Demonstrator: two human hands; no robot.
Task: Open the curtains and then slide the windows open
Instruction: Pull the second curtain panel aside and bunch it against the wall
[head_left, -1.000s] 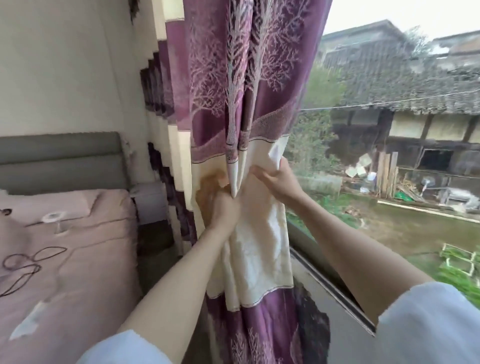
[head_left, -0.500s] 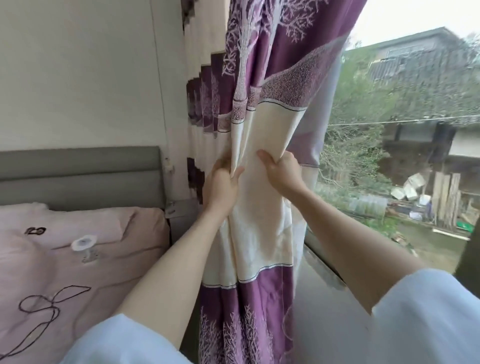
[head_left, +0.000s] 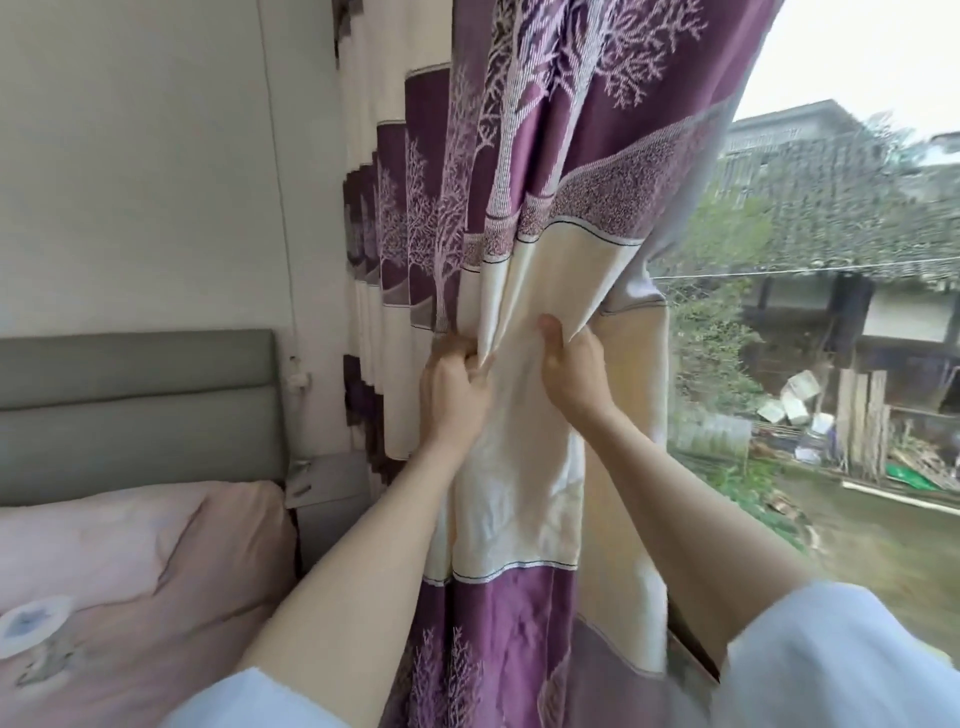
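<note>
Both hands pinch curtain (head_left: 524, 332) at cream band: left hand (head_left: 453, 387) on bunched folds, right hand (head_left: 571, 366) on free edge. Curtain hangs vertical, gathered toward wall on left. Window (head_left: 810, 332) lies right of hands; right hand nearer.

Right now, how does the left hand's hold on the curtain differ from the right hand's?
The left hand is fisted around a bunched fold of the curtain; the right hand pinches a flatter stretch, thumb pointing up. The left hand sits nearer the wall, the right nearer the window. Both grip the cream band at similar height.
</note>
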